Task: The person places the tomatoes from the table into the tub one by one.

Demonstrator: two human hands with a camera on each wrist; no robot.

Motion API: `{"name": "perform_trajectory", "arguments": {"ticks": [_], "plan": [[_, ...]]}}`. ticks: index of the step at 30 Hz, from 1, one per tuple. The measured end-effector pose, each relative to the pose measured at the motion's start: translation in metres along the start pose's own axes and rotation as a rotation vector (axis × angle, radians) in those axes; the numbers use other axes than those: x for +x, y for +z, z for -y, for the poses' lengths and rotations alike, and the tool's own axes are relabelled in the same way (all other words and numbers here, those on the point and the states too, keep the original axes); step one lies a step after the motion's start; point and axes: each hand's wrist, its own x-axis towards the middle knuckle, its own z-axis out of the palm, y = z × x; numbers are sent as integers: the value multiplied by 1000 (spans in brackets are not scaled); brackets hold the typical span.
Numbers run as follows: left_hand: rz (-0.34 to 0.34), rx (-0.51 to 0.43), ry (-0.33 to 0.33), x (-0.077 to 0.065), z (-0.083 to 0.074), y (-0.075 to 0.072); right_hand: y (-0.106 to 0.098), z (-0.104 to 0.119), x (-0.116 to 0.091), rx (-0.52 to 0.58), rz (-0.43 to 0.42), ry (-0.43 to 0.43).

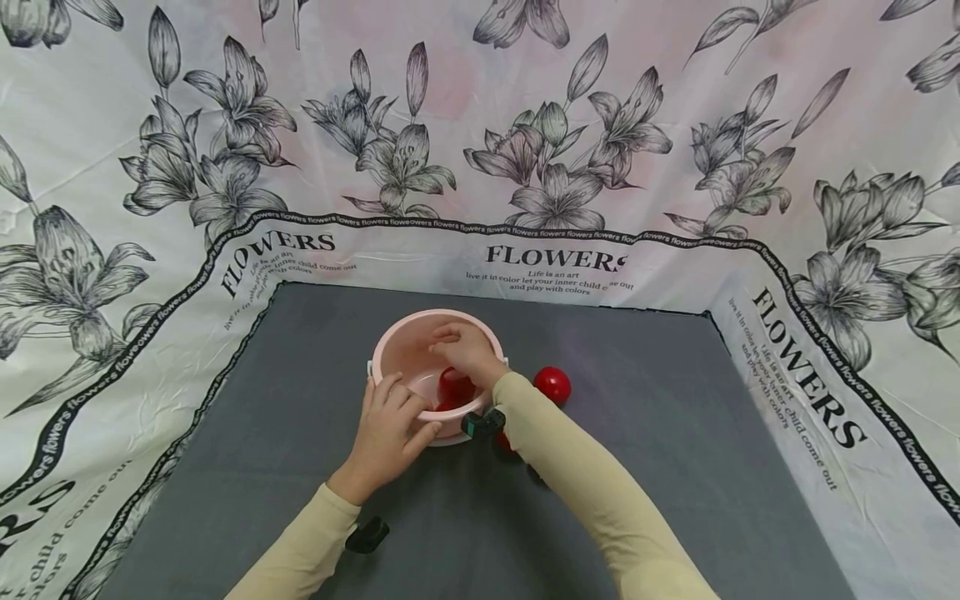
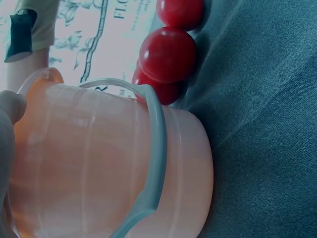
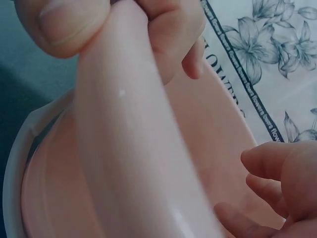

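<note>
A pink bucket with a pale handle stands on the grey cloth. My left hand grips its near left rim, thumb outside and fingers over the edge, as the right wrist view also shows. Reaching across the far right rim, my right hand hovers inside the bucket mouth with loosely bent fingers and nothing between them. Below it, glossy red balls lie in the bucket. More red balls sit on the cloth beside the bucket, one just to its right, another partly hidden by the right sleeve.
Dark grey cloth covers the table. White flower-printed sheeting rises along the back and both sides. Each sleeved wrist wears a small dark device, one of them close to the bucket's near right rim.
</note>
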Motion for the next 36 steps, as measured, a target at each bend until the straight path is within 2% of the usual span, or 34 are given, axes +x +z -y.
{"name": "perform_trajectory", "arguments": {"ticks": [3,6,10,14,20,25,30,36], "plan": [[6,-7,-6,0,-1,0,-7,4,-5,5,14,-24],[9,-10,-8,-1,-2,1,-23,11,-13,-2,23,-61],[-2,-6,-1,-1,-2,2,-59,20,-24,67,44,-80],[-15,-7,-4,-1,-2,3,-104,17,-33,169,28,-56],[-26,-12,-14,-4,-3,5,-176,-19,-47,144,-67,-28],[-37,-10,-12,-7,-4,6,-219,-54,-68,132,-145,3],[-42,-19,-18,-9,-6,5,-240,-92,-86,119,-181,34],[-51,-25,-5,-9,-8,8,-242,-129,-96,106,-189,46]]}}
